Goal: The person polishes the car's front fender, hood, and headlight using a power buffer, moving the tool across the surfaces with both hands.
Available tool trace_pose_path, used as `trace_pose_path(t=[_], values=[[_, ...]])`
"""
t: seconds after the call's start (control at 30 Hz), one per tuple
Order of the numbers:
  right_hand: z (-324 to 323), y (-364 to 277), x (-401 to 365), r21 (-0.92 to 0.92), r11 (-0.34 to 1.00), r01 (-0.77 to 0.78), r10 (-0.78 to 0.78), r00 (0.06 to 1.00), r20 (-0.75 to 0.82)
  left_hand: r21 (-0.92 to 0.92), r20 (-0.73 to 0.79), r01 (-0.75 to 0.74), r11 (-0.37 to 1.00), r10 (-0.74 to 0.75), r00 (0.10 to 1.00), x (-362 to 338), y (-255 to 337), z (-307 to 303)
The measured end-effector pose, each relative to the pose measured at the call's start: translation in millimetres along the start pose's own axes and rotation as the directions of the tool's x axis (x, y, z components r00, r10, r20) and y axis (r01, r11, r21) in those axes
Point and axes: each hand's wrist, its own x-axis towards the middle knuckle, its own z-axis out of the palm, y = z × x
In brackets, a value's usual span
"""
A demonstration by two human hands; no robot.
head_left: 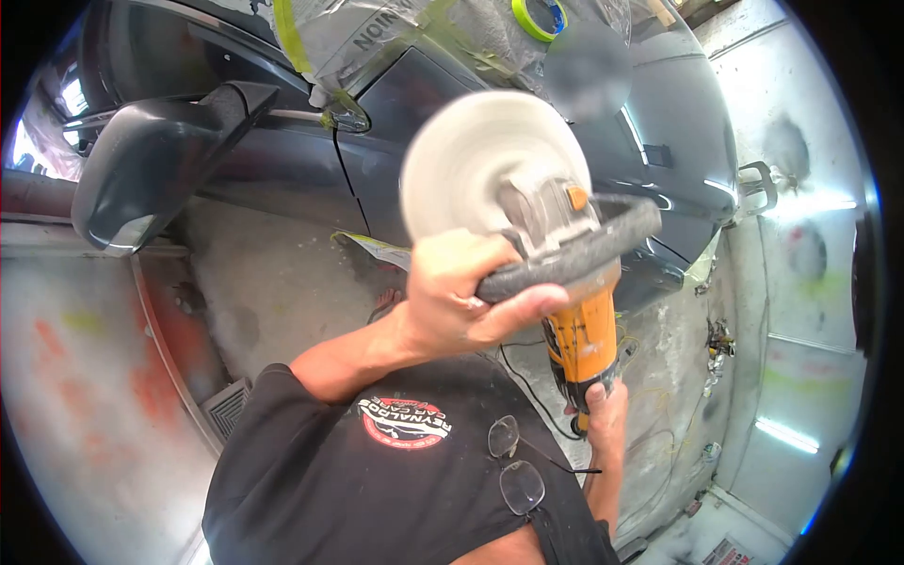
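An orange-and-black car polisher [586,330] is held in front of my body. My left hand [461,287] wraps round its black loop handle [612,231] near the head. My right hand [605,414] grips the rear end of the body, where a dark cord hangs down. At the front, the round white pad [447,160] looks smeared and overlaps the dark car panel [381,179] behind it. Part of the pad is hidden behind the polisher's head.
To the left a dark side mirror [151,165] juts out from the car. Plastic sheeting [348,52] covers its upper part, with a yellow-green tape roll [540,17] on it. Glasses [521,485] hang on my black shirt. A paint-marked panel [80,348] stands at left.
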Motion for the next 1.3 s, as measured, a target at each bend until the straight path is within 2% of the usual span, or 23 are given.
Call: trace_pose_path(t=[0.17, 0.27, 0.33, 0.47, 0.53, 0.6, 0.63, 0.73, 0.77, 0.9, 1.0, 1.03, 1.2, 1.3], values=[[-8, 29, -28, 0.003, 0.997, -0.072, 0.072, 0.994, -0.085, -0.141, -0.014, 0.003, 0.990, -0.005, 1.000, -52, -37, 25], [6, 33, -29, -0.035, 0.998, -0.056, 0.052, 0.993, -0.101, -0.180, -0.043, -0.003, 0.984, -0.005, 0.999, -78, -49, 11], [23, 27, -20, -0.088, 0.996, 0.030, -0.038, 0.995, -0.090, -0.166, -0.074, -0.040, 0.985, 0.028, 0.997, -90, -57, -11], [56, -9, 4, -0.231, 0.955, 0.185, -0.196, 0.980, -0.025, -0.173, -0.339, -0.131, 0.976, 0.066, 0.938, -104, -67, -46], [66, -22, 14, -0.291, 0.927, 0.236, -0.234, 0.971, 0.043, -0.131, -0.378, -0.123, 0.984, 0.065, 0.923, -104, -65, -66], [77, -30, 23, -0.285, 0.913, 0.291, -0.289, 0.956, 0.050, -0.047, -0.532, -0.180, 0.983, 0.128, 0.837, -96, -64, -72], [80, -38, 26, -0.288, 0.907, 0.308, -0.306, 0.950, 0.054, -0.018, -0.418, -0.109, 0.994, 0.092, 0.904, -102, -62, -87], [84, -52, 25, -0.301, 0.899, 0.320, -0.319, 0.946, 0.053, 0.001, -0.485, -0.101, 0.995, 0.089, 0.870, -100, -65, -86], [79, -50, 24, -0.328, 0.893, 0.309, -0.308, 0.950, 0.058, -0.086, -0.568, -0.209, 0.974, 0.124, 0.814, -101, -71, -77], [60, -42, 14, -0.353, 0.903, 0.246, -0.226, 0.969, 0.096, -0.225, -0.453, -0.104, 0.969, -0.010, 0.892, -127, -69, -62], [53, -35, 6, -0.310, 0.921, 0.235, -0.225, 0.972, 0.070, -0.241, -0.374, -0.069, 0.968, -0.027, 0.927, -126, -64, -54], [53, -32, 5, -0.246, 0.942, 0.228, -0.225, 0.973, 0.040, -0.221, -0.353, -0.090, 0.971, 0.006, 0.936, -121, -66, -54], [58, -46, 16, -0.238, 0.934, 0.267, -0.283, 0.959, -0.033, -0.237, -0.407, -0.281, 0.930, 0.168, 0.898, -76, -75, -56], [56, -43, 19, -0.240, 0.934, 0.263, -0.281, 0.959, -0.043, -0.238, -0.391, -0.273, 0.932, 0.165, 0.905, -75, -75, -56]])
